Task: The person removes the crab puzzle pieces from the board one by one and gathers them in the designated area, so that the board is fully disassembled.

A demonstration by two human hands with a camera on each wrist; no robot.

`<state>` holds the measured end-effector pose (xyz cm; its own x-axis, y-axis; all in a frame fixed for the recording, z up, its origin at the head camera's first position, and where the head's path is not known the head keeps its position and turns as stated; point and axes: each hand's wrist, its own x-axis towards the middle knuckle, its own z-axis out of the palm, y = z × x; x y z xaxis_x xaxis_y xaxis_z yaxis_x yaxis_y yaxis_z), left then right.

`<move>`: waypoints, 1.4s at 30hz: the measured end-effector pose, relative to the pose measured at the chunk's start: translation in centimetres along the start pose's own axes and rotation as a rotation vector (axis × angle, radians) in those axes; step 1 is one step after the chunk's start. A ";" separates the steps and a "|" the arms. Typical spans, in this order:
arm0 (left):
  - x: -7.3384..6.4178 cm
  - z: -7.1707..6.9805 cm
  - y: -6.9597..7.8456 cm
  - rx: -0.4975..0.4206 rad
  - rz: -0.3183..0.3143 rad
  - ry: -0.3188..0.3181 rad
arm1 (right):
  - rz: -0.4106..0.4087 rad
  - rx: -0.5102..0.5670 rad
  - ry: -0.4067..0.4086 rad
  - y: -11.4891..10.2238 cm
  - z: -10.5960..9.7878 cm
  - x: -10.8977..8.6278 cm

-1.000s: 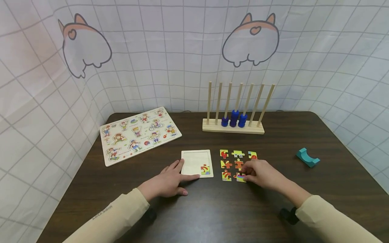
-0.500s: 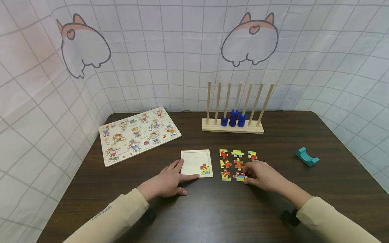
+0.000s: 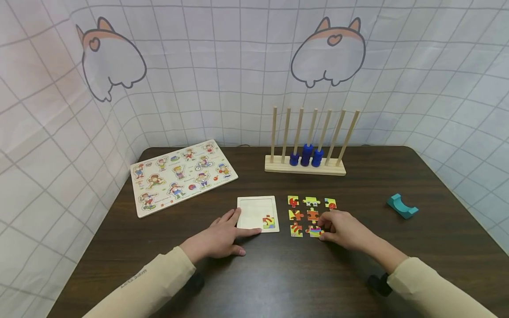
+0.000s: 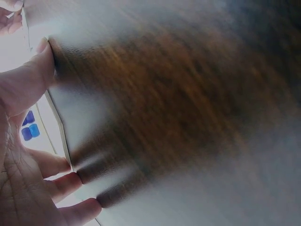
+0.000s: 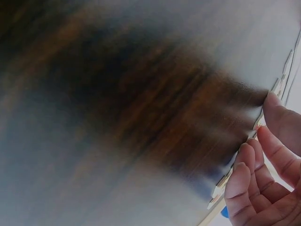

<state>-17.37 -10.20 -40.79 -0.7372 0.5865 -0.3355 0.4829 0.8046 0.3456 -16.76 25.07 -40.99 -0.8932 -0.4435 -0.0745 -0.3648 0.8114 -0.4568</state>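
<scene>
A square wooden puzzle tray lies on the dark table, one red-and-yellow jigsaw piece set in its lower right corner. My left hand rests spread at the tray's left and lower edges, one finger stretched along the bottom rim. Right of the tray, several loose jigsaw pieces lie in rough rows. At the lower middle one, a rainbow-striped jigsaw piece, the thumb and a finger of my right hand pinch its right edge. The right wrist view shows those curled fingers low on the tabletop.
A wooden picture board with sports figures lies at the back left. Behind the pieces stands a rack of upright pegs with blue beads. A teal arched block lies to the right. Gridded cloth walls the table.
My right fingers have shifted slightly off the rainbow-striped jigsaw piece, so more of it shows now. The left hand and the tray have stayed where they were.
</scene>
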 end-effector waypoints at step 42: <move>0.0 0.0 0.0 0.007 0.002 0.007 | -0.098 -0.074 0.032 -5.0 1.2 4.9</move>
<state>-17.40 -10.16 -40.80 -0.7394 0.5878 -0.3281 0.4880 0.8038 0.3402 -18.97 18.35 -40.13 -0.8596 -0.5110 -0.0039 -0.4684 0.7909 -0.3939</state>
